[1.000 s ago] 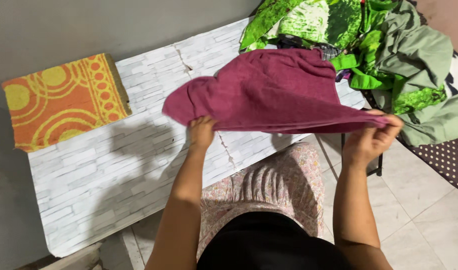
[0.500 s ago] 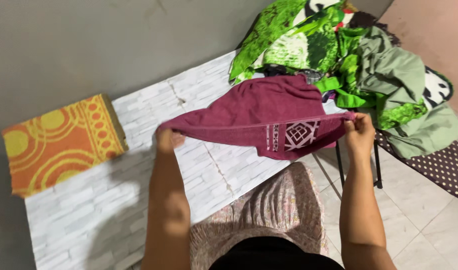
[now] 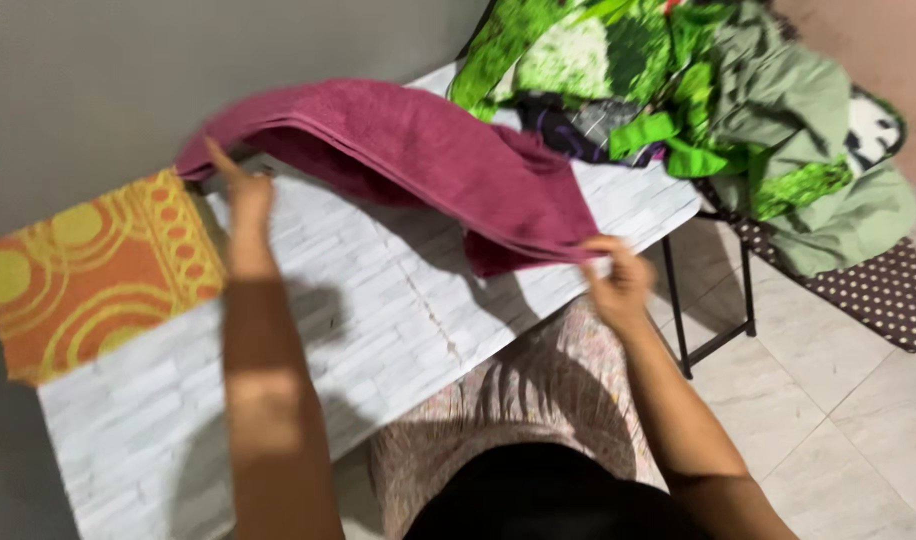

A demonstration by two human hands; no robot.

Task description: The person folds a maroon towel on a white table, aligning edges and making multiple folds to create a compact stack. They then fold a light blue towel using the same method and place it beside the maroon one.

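White brick-pattern table by a grey wall: left hand and right hand each pinch an end of the maroon towel, stretched above the tabletop mid-fold; orange folded towel lies just left of the left grip, so lowering flat likely needs even ends.

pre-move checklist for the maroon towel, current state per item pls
1. Left hand grips a towel end: ok, it holds the far end of the maroon towel up near the wall.
2. Right hand grips the other end: ok, pinched at the near table edge.
3. Towel off the table: ok in the middle span; under the fold cannot tell.
4. Bare table below the towel: ok.
5. Apart from the orange folded towel: not ok, the left end hangs right beside it.
6. Apart from the green clothes pile: cannot tell, edges overlap in view.
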